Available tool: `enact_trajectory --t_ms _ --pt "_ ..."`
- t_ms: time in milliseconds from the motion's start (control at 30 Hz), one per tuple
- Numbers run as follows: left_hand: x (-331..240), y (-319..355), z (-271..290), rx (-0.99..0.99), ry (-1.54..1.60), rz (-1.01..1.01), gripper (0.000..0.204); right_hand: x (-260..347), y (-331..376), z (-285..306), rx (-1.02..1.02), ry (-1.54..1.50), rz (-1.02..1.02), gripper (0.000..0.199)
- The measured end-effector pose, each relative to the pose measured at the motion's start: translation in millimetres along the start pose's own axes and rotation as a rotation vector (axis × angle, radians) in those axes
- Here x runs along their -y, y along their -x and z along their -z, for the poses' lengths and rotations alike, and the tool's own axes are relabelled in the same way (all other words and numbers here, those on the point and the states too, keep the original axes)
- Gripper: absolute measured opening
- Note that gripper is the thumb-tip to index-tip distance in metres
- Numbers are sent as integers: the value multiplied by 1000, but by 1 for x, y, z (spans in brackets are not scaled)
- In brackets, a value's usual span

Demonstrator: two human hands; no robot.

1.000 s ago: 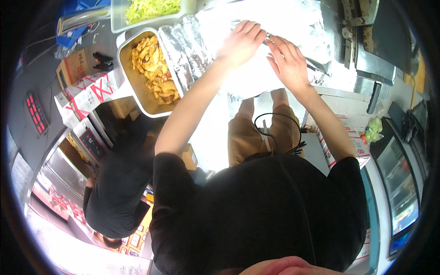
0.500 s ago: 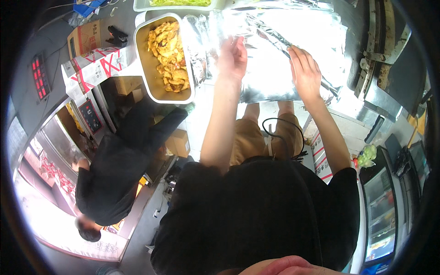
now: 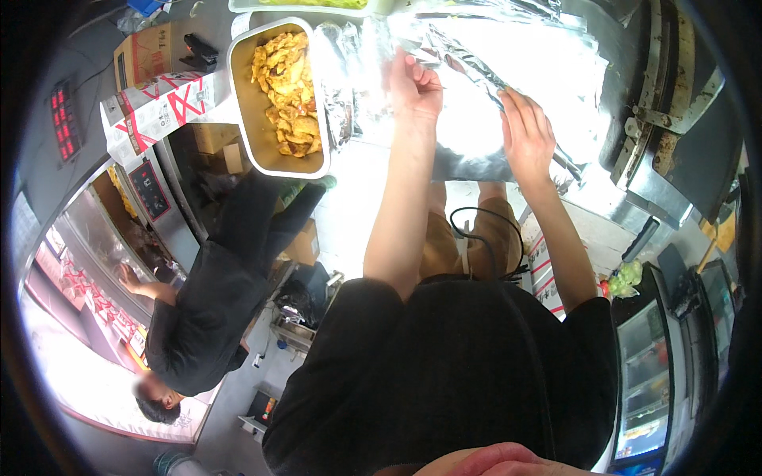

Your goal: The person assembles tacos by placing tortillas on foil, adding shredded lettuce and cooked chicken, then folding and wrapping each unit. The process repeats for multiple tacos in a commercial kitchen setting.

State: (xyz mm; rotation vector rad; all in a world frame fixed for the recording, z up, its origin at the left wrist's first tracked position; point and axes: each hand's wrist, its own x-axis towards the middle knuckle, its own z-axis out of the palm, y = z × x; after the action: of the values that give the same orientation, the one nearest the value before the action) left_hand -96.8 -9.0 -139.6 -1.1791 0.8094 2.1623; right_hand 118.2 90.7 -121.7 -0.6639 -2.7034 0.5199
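Shiny aluminium foil sheets (image 3: 476,159) lie spread on the work surface, with glare washing out much of them. A crumpled, folded strip of foil (image 3: 468,63) runs diagonally across them. My left hand (image 3: 417,91) is over the left part of the foil with its fingers curled in; whether anything is between them is hidden. Resting at the strip's lower half, my right hand (image 3: 528,135) has its fingers stretched out and side by side. Left of my left hand are crumpled clear and silvery wrappings (image 3: 341,87) and a deep rectangular pan (image 3: 248,119) of cooked yellow-brown meat pieces (image 3: 290,87).
Behind the pan is a tray (image 3: 317,6) of shredded greens. A rusty hinged metal fixture (image 3: 667,111) borders the foil on the right. Cardboard boxes (image 3: 147,55) stand at the far left. Another person (image 3: 214,293) in black works at the left counter.
My left hand has shifted slightly right and its fingers have curled in more. My right hand has barely moved. The other person's arm has reached out at the left counter.
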Motion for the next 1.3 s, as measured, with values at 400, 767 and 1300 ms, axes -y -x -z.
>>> enact_trajectory --t_ms 400,767,1300 --pt "38 36 -2 63 -995 -1027 15 0 -5 2 -37 -18 0 35" --pt "-18 16 8 832 -2051 -1702 49 -2 -2 0 -52 -56 -28 42" --pt "6 8 -25 205 -1702 -939 12 -1 1 -5 -78 -37 -45 40"
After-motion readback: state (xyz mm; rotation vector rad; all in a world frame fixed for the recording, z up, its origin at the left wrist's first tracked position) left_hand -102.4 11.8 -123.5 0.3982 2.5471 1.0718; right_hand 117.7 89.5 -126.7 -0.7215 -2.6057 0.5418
